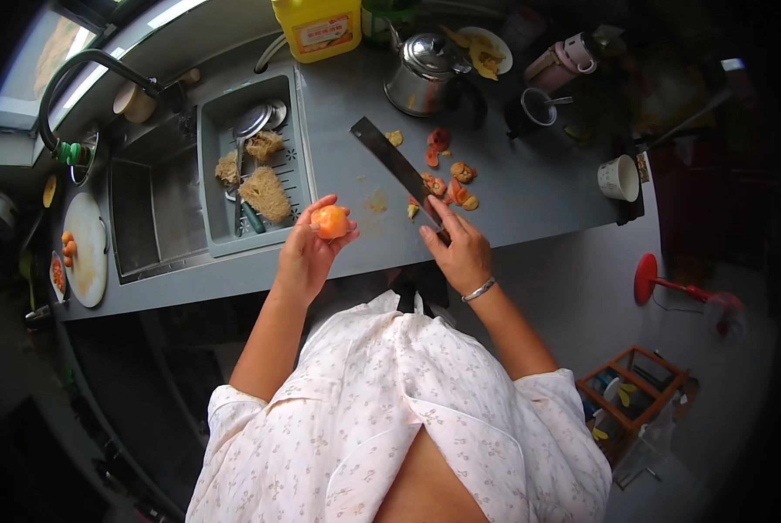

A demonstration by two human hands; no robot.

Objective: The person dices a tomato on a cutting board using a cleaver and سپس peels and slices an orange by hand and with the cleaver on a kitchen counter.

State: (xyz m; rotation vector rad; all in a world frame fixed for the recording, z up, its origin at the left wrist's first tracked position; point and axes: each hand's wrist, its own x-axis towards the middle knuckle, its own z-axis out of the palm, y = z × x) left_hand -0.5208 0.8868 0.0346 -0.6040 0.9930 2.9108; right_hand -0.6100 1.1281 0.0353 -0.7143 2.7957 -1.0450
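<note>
A round, glossy orange fruit [330, 222], which looks peeled, rests in the curled fingers of my left hand [307, 252], just over the counter's front edge. My right hand [459, 252] grips a long kitchen knife [390, 157] near its handle, most of which the fingers hide. Its dark, square-ended blade points away from me, up and to the left. Red and orange peelings and cut ends [456, 191] lie on the grey counter [338, 150] beside and partly behind the blade. A wet yellowish smear [376, 201] marks the counter between my hands.
Left of my hands, a grey draining basket [215, 163] with loofah sponges [265, 194] sits over the sink [135, 216]. A metal kettle [423, 75], a dark cup [534, 112] and a plate of peelings [501, 49] stand behind. A paper cup [619, 178] is near the right end.
</note>
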